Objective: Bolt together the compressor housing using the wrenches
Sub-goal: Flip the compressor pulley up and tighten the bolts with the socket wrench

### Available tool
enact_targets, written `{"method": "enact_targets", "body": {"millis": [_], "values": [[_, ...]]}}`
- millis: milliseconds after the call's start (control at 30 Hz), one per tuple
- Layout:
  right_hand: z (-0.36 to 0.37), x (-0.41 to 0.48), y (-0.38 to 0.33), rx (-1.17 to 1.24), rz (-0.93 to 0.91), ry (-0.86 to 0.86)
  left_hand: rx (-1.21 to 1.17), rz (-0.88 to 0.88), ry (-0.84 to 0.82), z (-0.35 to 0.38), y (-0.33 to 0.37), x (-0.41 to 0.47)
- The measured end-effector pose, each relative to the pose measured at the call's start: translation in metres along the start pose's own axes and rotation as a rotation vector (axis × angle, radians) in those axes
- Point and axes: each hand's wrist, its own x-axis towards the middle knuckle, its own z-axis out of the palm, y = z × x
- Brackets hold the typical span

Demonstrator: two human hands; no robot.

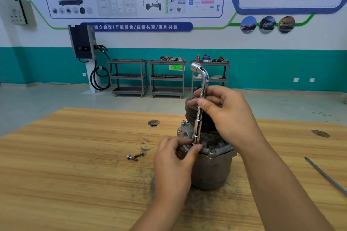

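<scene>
A grey metal compressor housing (212, 170) stands upright on the wooden table (75, 165), its black pulley end at the top. A chrome L-shaped socket wrench (200, 107) stands nearly vertical, its lower socket set down on the housing's flange. My right hand (223, 112) pinches the wrench shaft around its middle. My left hand (174, 157) curls its thumb and fingers around the lower socket at the flange; whatever is under the socket is hidden. Two loose bolts (135, 156) lie on the table to the left of the housing.
A thin grey rod (326, 176) lies along the table's right side. The tabletop has two round holes (153, 123). Beyond the table are three grey shelf carts (167, 78) and a wall charger with cable (82, 43) against the teal wall.
</scene>
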Motion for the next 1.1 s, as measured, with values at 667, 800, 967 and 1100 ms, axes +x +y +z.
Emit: {"method": "enact_targets", "body": {"millis": [667, 800, 967, 1100], "values": [[-0.007, -0.002, 0.003, -0.007, 0.058, -0.097, -0.085, -0.102, 0.021, 0.002, 0.001, 0.001], [-0.007, -0.003, 0.001, -0.046, 0.077, -0.112, -0.087, -0.093, 0.009, 0.003, 0.001, 0.001], [-0.004, -0.005, 0.0, -0.07, 0.086, -0.069, -0.08, -0.097, 0.021, 0.001, -0.004, 0.002], [-0.002, -0.004, -0.001, -0.122, 0.116, -0.043, -0.132, 0.021, 0.054, -0.009, 0.002, 0.016]]}}
